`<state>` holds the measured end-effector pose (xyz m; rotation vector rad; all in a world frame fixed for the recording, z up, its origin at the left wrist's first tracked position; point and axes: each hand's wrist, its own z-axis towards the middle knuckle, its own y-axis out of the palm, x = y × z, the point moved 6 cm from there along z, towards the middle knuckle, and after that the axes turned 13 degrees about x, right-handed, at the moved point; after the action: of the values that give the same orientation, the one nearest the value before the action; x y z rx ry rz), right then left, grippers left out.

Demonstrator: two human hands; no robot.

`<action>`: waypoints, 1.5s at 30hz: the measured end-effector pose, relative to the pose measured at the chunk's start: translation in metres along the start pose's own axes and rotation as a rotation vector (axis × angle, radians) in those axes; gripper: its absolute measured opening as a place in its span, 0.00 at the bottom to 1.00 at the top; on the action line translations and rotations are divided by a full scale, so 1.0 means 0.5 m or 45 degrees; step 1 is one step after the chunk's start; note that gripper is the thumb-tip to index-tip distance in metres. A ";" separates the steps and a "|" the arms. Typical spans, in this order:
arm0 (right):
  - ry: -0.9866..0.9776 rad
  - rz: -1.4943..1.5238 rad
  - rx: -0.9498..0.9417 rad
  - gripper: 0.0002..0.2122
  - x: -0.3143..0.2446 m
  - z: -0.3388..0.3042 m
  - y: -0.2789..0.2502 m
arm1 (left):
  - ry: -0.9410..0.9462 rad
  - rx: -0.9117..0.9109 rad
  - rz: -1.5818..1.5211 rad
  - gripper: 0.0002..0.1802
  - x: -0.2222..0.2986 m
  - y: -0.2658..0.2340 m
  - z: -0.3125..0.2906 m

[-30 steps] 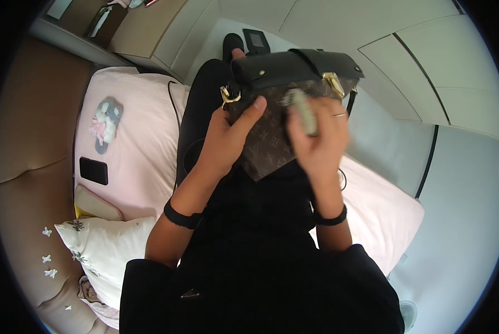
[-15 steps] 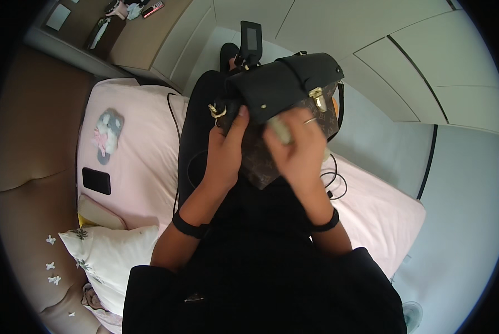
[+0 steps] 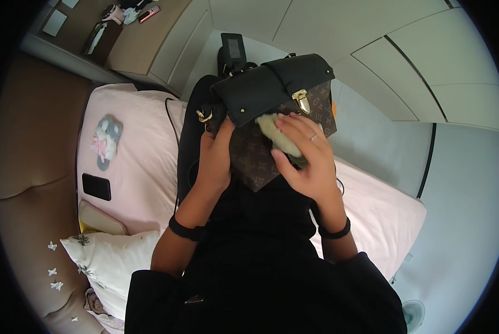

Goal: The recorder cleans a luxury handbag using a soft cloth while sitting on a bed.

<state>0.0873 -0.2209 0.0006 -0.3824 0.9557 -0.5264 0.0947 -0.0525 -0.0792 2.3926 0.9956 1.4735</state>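
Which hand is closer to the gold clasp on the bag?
Right. The right hand lies just below the gold clasp; the left hand grips the bag's far side.

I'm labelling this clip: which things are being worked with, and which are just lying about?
In hand:
- brown patterned bag with black flap, steadied by the left hand
- pale cloth, pressed on the bag by the right hand

Lying about:
- black phone on the pink bed
- grey plush toy
- white pillow

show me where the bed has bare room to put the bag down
Bare pink sheet lies beyond the right hand. Another patch lies between the phone and the person's leg. The lower left is crowded with the white pillow.
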 end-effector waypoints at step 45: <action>0.153 -0.519 0.187 0.14 0.021 -0.035 -0.023 | -0.088 0.016 -0.036 0.21 -0.013 0.023 0.002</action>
<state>0.0744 -0.2375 -0.0095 -0.4184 0.9509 -0.9947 0.0986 -0.0651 -0.0792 2.4104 1.0218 1.3696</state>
